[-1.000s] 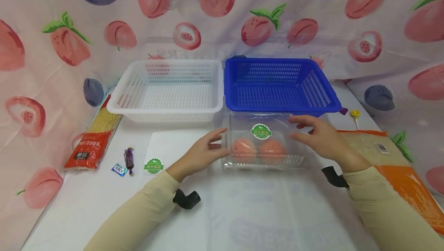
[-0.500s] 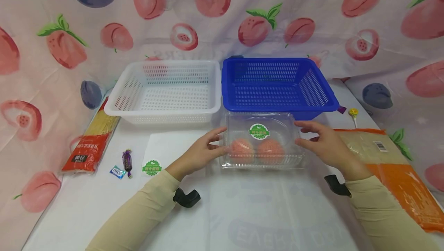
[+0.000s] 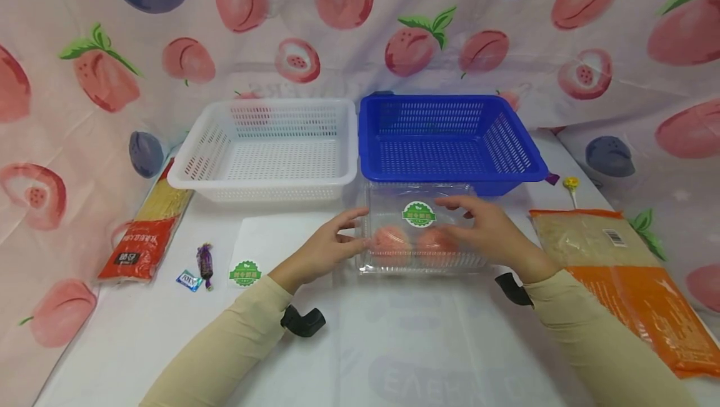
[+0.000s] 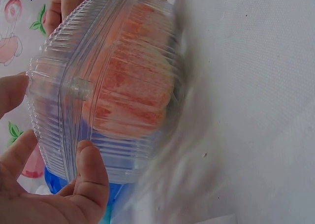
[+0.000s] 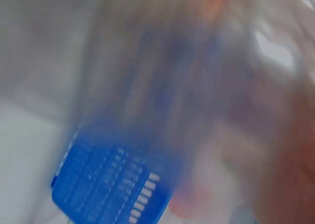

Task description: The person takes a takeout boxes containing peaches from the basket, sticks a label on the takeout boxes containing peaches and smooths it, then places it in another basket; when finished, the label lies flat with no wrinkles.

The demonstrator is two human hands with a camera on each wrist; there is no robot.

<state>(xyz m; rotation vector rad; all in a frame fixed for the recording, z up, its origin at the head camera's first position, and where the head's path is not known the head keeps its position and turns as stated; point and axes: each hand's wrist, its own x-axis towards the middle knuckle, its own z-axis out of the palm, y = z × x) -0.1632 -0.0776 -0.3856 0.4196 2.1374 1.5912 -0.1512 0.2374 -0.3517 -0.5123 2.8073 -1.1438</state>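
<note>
A clear plastic clamshell box [image 3: 388, 200] with a green round label stands in front of the blue basket. Two round pinkish-orange items [image 3: 389, 241], fruit-like, show through its front. My left hand [image 3: 323, 246] holds the box's left end; in the left wrist view its fingertips [image 4: 19, 143] are at the lid's ribbed edge and the thumb [image 4: 91, 172] is at the side. Over the right part of the lid reaches my right hand [image 3: 489, 232], fingers spread and relaxed. The right wrist view is blurred by the close plastic.
Side by side at the back are a white basket [image 3: 264, 180] and a blue basket [image 3: 450, 176]. Noodle packs lie at left [image 3: 135, 241] and right [image 3: 613, 269]. Left are a purple-wrapped candy [image 3: 205, 264], a small blue packet [image 3: 189, 280] and a labelled white sheet [image 3: 270, 232]; a lollipop [image 3: 570, 183] lies right.
My right hand, beside the box's right end before, has moved left over the lid. The left hand and the box look the same.
</note>
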